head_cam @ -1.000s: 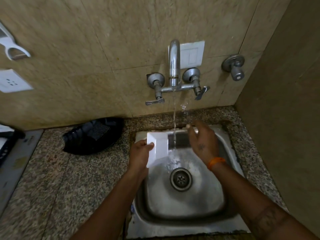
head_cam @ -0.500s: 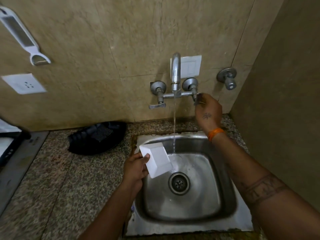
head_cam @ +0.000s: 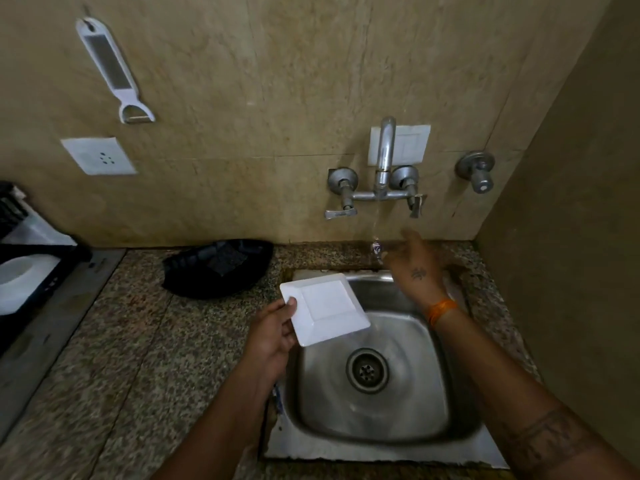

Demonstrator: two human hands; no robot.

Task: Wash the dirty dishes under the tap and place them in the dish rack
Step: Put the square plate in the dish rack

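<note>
My left hand holds a small white square plate by its near-left corner, thumb on top, over the left rim of the steel sink. The plate faces up and tilts slightly. My right hand hovers blurred above the sink's back edge, fingers loosely spread, holding nothing. The wall tap lets a thin trickle fall just left of that hand. A black dish rack with a white vessel inside sits at the far left.
A black oval tray lies on the granite counter left of the sink. A white peeler and a socket are on the wall. A side wall closes in on the right.
My right hand has left the tap's right handle and dropped toward the sink's back edge. The water has thinned. My left hand has drawn the plate left, out of the stream.
</note>
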